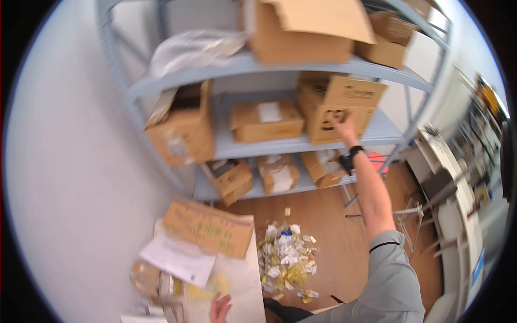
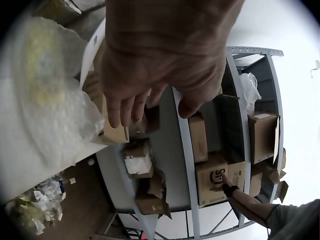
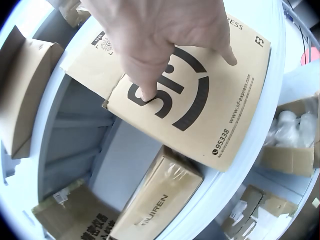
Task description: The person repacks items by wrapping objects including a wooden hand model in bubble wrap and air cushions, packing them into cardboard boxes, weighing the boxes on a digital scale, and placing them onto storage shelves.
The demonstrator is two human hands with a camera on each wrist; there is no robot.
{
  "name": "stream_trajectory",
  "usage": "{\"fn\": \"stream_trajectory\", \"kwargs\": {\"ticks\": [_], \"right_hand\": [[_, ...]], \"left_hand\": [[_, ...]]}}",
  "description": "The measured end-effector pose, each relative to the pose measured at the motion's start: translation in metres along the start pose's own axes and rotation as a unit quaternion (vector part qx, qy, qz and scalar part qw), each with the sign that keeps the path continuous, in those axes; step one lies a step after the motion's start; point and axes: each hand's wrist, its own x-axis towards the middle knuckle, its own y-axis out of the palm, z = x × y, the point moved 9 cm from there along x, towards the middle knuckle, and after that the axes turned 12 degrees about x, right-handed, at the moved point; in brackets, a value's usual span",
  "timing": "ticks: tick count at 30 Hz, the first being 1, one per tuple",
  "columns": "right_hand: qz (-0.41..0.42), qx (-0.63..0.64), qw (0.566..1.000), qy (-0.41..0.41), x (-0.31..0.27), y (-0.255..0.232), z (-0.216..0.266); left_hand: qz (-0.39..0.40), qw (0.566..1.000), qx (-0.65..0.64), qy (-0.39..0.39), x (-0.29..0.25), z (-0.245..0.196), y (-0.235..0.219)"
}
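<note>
My right hand (image 1: pixel 345 128) touches the printed front of an open-topped cardboard box (image 1: pixel 367 116) on the middle shelf. Its fingers are extended, with thumb and fingertip spread across the black logo in the right wrist view, and the box (image 3: pixel 240 105) has a raised flap. Low over the white table (image 1: pixel 245 290), my left hand (image 1: pixel 219 309) holds nothing; in the left wrist view its fingers hang loosely. Beneath and beside that hand lie yellowish scraps and clear plastic wrap (image 2: pixel 60 110). A flattened-looking carton (image 1: pixel 210 229) with green print and a white sheet (image 1: pixel 180 258) lie further back on the table.
The blue-grey metal shelf (image 1: pixel 247 65) carries several cartons, including a taped box (image 1: pixel 266 129) left of the touched one and a large box (image 1: pixel 307 46) above. Crumpled paper and scraps (image 1: pixel 288 255) pile on the floor. A red stool seat (image 1: pixel 378 161) stands behind my right arm.
</note>
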Motion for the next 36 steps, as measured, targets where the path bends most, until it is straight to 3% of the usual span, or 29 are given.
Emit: {"fn": "stream_trajectory", "kwargs": {"ticks": [1,2,3,4,5,6,8,9,10,11,12,13,14,15,16,18,20,22,23,25,27,29,31,33,36], "right_hand": [[0.014,0.011,1.000,-0.020,0.005,-0.002,-0.005],[0.141,-0.031,0.989,-0.025,0.049,0.019,-0.078],[0.139,0.027,0.990,-0.019,0.013,0.007,-0.001],[0.214,0.015,0.976,0.042,0.020,0.014,-0.020],[0.299,0.093,0.947,0.065,0.028,0.027,-0.037],[0.205,0.128,0.965,0.101,0.043,0.026,-0.063],[0.187,0.102,0.974,0.072,0.044,0.026,-0.081],[0.159,0.160,0.971,0.077,0.001,0.023,-0.068],[0.203,0.178,0.958,0.102,-0.056,0.028,-0.055],[0.294,0.181,0.936,0.069,-0.126,0.027,-0.023],[0.312,0.175,0.928,0.102,-0.190,0.032,-0.018],[0.382,0.122,0.914,0.061,-0.233,0.043,-0.040],[0.436,0.120,0.884,0.116,-0.300,0.047,-0.051],[0.484,0.127,0.839,0.213,-0.363,0.060,-0.082],[0.558,0.038,0.807,0.191,-0.425,0.060,-0.077],[0.629,0.063,0.717,0.295,-0.563,0.031,-0.005],[0.749,0.005,0.594,0.294,-0.653,0.009,0.027],[0.810,-0.035,0.523,0.263,-0.717,-0.019,0.029],[0.815,-0.038,0.519,0.254,-0.734,-0.031,0.039],[0.884,-0.103,0.407,0.205,-0.776,-0.063,0.051],[0.895,-0.078,0.405,0.170,-0.791,-0.078,0.043],[0.903,-0.056,0.404,0.135,-0.803,-0.090,0.034],[0.887,-0.030,0.434,0.154,-0.799,-0.112,0.031],[0.892,-0.064,0.423,0.147,-0.785,-0.136,0.030],[0.899,-0.095,0.406,0.136,-0.793,-0.150,0.042]], "left_hand": [[-0.040,0.999,0.013,-0.029,-0.036,0.031,-0.032],[-0.116,0.989,-0.038,-0.081,-0.086,0.057,-0.054],[-0.166,0.980,0.007,-0.110,-0.129,0.022,-0.064],[-0.201,0.971,0.013,-0.127,-0.164,0.019,-0.074],[-0.231,0.964,0.024,-0.132,-0.191,0.001,-0.080],[-0.258,0.956,-0.009,-0.140,-0.214,0.004,-0.087],[-0.321,0.929,-0.097,-0.159,-0.262,0.016,-0.089],[-0.350,0.914,-0.113,-0.174,-0.288,0.031,-0.086],[-0.381,0.900,-0.099,-0.187,-0.312,0.045,-0.082],[-0.407,0.889,-0.081,-0.195,-0.332,0.056,-0.075],[-0.422,0.878,-0.095,-0.205,-0.351,0.070,-0.069],[-0.442,0.863,-0.116,-0.216,-0.369,0.082,-0.062],[-0.461,0.848,-0.133,-0.224,-0.388,0.093,-0.054],[-0.469,0.838,-0.148,-0.237,-0.403,0.104,-0.045],[-0.478,0.831,-0.156,-0.239,-0.418,0.116,-0.037],[-0.489,0.815,-0.177,-0.255,-0.444,0.140,-0.019],[-0.498,0.803,-0.197,-0.262,-0.467,0.152,-0.006],[-0.506,0.792,-0.215,-0.267,-0.493,0.169,0.008],[-0.511,0.781,-0.224,-0.281,-0.511,0.189,0.021],[-0.522,0.764,-0.239,-0.294,-0.548,0.226,0.056],[-0.543,0.701,-0.287,-0.362,-0.594,0.268,0.118],[-0.478,0.657,-0.352,-0.465,-0.621,0.299,0.202],[-0.422,0.561,-0.494,-0.513,-0.628,0.307,0.299],[-0.364,0.498,-0.695,-0.368,-0.599,0.362,0.443],[-0.367,0.471,-0.715,-0.364,-0.608,0.336,0.480]]}}
